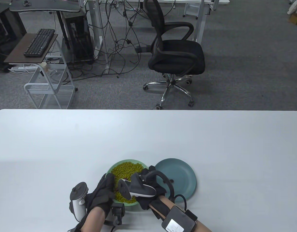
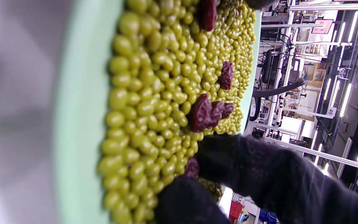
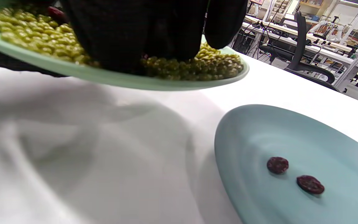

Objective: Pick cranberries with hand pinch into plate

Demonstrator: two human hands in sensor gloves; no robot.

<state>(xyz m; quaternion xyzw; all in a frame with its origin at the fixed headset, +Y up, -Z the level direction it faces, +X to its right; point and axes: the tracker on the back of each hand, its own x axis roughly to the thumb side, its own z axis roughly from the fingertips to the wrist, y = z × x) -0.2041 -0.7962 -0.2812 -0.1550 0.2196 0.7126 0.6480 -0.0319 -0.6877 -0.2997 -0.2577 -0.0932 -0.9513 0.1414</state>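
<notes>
- A pale green bowl point(image 1: 113, 166) sits on the table point(image 1: 41, 145) near my edge, heaped with small yellow-green beans point(image 1: 127, 168); dark red cranberries point(image 2: 208, 112) lie scattered on top of them.
- Just to its right is a blue plate point(image 1: 184, 174), close beside the bowl. Two cranberries on the plate point(image 3: 277, 165) lie near each other but apart.
- My left hand point(image 1: 102, 193) rests on the near left rim of the bowl, fingers over the beans. In the left wrist view its fingertips point(image 2: 216, 155) are drawn close together around one cranberry point(image 2: 192, 168) at the surface of the beans; the grip looks like a pinch on it, though the berry is half hidden, so I cannot be sure it is held.
- My right hand point(image 1: 148, 180) is over the bowl's right half, fingers point(image 3: 141, 34) pointing down into the beans. The glove hides the tips, so I cannot tell whether that grip is spread or pressed together, or whether it holds anything.
- Count in the bowl, left wrist view: a cluster of about three cranberries touching, one alone above them, one at the top edge, plus the one at my fingertips.
- One bowl, one plate.
</notes>
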